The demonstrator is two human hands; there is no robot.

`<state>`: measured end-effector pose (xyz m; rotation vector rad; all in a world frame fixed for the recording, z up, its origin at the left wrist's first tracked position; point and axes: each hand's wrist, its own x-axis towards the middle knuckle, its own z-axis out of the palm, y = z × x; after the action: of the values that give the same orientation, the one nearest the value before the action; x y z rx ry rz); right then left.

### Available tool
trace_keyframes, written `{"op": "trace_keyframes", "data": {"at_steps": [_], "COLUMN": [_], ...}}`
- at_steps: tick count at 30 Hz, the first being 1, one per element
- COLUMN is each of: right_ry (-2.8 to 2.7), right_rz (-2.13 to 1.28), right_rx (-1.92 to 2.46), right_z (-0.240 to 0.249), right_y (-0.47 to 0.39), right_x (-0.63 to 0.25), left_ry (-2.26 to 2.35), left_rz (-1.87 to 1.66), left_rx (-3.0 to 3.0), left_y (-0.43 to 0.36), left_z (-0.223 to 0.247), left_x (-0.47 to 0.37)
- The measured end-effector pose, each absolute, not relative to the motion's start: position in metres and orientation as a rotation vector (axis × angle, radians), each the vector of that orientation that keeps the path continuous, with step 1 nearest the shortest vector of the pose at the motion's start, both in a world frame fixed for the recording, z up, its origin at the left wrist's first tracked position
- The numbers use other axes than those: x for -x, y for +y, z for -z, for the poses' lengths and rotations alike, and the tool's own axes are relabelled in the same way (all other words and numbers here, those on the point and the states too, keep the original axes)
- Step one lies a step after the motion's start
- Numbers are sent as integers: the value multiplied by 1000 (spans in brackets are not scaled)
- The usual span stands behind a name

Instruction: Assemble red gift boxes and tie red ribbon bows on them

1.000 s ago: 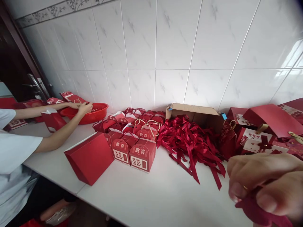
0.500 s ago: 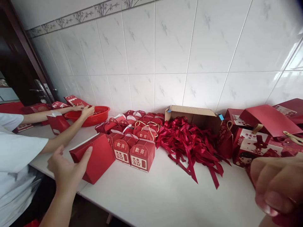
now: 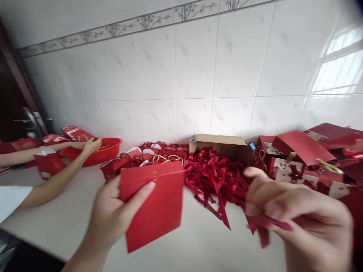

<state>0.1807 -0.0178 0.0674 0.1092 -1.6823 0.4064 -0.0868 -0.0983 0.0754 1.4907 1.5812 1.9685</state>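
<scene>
A plain red box point(image 3: 159, 207) is gripped at its upper left by my left hand point(image 3: 113, 211), the thumb lying across its face near small holes. To the right, my right hand point(image 3: 297, 215) is closed on a dark red ribbon point(image 3: 263, 226), whose end hangs below the fingers. Some blur covers the right hand. Between the hands and farther back lies a heap of dark red ribbons point(image 3: 212, 173), spilling out of a cardboard box point(image 3: 224, 140) lying open toward me.
Small red gift boxes point(image 3: 147, 151) stand in rows behind the held box. Larger red boxes point(image 3: 303, 147) are piled at the right. At the left, a co-worker's hands point(image 3: 92, 145) are over a red basin point(image 3: 112, 153). A tiled wall point(image 3: 195, 75) stands behind.
The red box in my left hand has been lifted and moved right, its face now toward me. My right hand has moved left and turned, showing the ribbon. The view has shifted.
</scene>
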Motion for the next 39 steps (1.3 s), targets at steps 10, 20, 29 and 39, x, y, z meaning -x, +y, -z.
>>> {"op": "trace_keyframes", "data": {"at_steps": [10, 20, 29, 39], "right_ry": [-1477, -1548, -1520, -1485], "right_rz": [197, 347, 305, 185], "right_rx": [-142, -39, 55, 336], "right_z": [-78, -75, -60, -51], "right_y": [-5, 7, 22, 21], "right_x": [-168, -169, -149, -149], "left_ry": [821, 878, 844, 863], "left_rz": [-1900, -2001, -1958, -2002], "left_rx": [-1995, -2026, -1980, -2067], "left_y": [-43, -23, 6, 5], "left_z": [-94, -75, -67, -69], "left_x": [-21, -15, 1, 5]}}
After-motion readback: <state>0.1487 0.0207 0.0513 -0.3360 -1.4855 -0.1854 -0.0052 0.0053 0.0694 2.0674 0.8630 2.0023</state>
